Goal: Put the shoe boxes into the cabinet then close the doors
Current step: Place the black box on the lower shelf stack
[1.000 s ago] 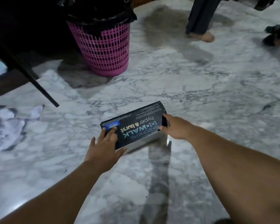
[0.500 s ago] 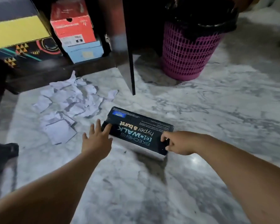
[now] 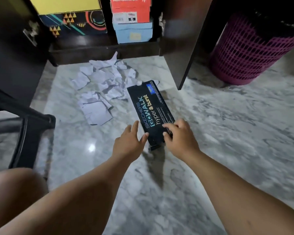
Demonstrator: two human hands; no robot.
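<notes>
Shoe box (image 3: 151, 112) on floor, between hands

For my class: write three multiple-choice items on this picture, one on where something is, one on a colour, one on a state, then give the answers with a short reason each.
1. Where do the torn paper pieces lie?
A. On the floor before the cabinet
B. Inside the basket
C. On top of the black shoe box

2. What colour is the laundry basket?
A. Green
B. Pink
C. White

3. How do the cabinet doors stand?
A. Shut
B. Taken off
C. Open

Answers:
1 A, the scraps are spread on the marble floor left of the black shoe box.
2 B, its lattice wall is pink.
3 C, the stacked boxes inside show, and the right hand and left hand are both at the box, not at the doors.
</notes>
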